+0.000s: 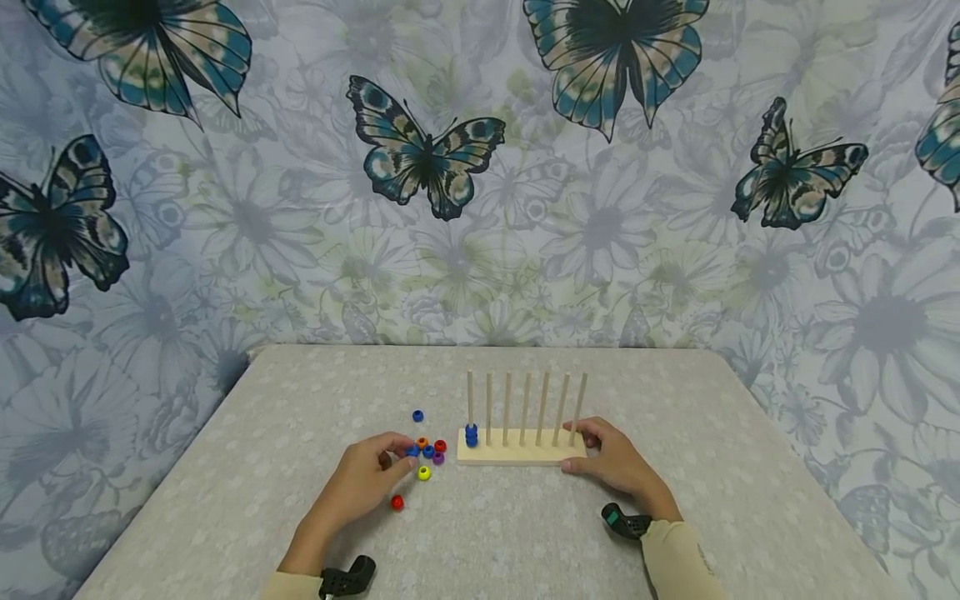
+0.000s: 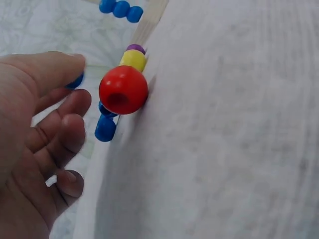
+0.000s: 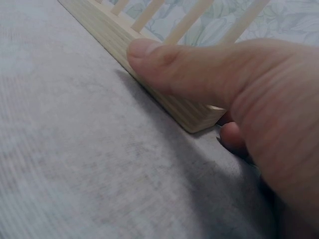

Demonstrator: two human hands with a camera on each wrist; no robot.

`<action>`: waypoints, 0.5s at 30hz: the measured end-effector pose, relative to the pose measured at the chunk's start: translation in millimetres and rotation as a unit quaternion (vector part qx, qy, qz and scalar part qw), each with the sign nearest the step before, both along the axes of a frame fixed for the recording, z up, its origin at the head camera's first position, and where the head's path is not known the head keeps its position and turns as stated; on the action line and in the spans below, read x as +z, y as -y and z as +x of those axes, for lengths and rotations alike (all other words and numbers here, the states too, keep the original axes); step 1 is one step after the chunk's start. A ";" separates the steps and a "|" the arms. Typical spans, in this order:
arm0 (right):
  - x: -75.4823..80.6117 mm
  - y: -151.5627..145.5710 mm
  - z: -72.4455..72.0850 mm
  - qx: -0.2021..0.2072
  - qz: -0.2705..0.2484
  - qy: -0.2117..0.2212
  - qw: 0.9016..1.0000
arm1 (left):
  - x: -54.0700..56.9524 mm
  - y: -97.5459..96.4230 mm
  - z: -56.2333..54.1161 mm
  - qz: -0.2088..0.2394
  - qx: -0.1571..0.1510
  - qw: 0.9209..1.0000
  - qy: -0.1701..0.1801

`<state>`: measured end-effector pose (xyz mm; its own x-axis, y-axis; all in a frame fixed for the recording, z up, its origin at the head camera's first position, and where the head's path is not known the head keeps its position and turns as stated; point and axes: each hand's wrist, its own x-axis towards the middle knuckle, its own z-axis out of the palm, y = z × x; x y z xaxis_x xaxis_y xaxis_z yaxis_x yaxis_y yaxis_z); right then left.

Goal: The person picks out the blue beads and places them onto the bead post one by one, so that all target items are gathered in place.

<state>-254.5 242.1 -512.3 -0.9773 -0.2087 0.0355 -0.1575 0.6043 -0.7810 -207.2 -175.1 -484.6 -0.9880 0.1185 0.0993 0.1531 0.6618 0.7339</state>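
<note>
My left hand [image 1: 363,475] pinches a blue bead [image 2: 76,81] between thumb and fingertips, just above the table. Right beside it lies a loose group of beads: orange, blue, purple and a red bead [image 1: 440,446]. A yellow bead [image 1: 424,473] and another red bead [image 2: 123,89] lie nearer to me. On the wooden peg board [image 1: 517,456], upright pegs stand in a row, and three blue beads [image 2: 121,9] are stacked on the leftmost peg. My right hand [image 1: 618,462] grips the board's right end, its thumb [image 3: 164,62] along the front edge.
A lone blue bead [image 1: 417,416] lies farther back, behind the group. The table [image 1: 517,533] has a pale patterned cloth, and a butterfly-print backdrop [image 1: 480,283] rises behind its far edge. Each wrist wears a black strap device [image 1: 626,522].
</note>
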 end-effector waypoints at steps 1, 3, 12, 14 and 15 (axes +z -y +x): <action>0.0 -0.3 -0.6 0.000 0.000 0.001 1.000 | 2.1 -0.9 -0.4 0.002 0.002 1.000 -0.006; -0.1 -0.9 -1.4 0.005 0.002 0.000 1.000 | 6.3 -3.0 -0.9 0.006 0.008 1.000 -0.021; 0.9 -1.6 -0.7 0.013 0.001 -0.005 1.000 | 30.6 -18.4 -2.3 0.021 0.010 0.995 -0.095; 1.0 -0.7 0.4 0.008 -0.005 0.006 1.000 | 37.2 -21.3 -2.9 0.028 0.013 0.994 -0.106; 0.9 -0.2 0.8 0.007 -0.007 0.010 1.000 | 40.1 -22.6 -3.5 0.030 0.016 0.993 -0.112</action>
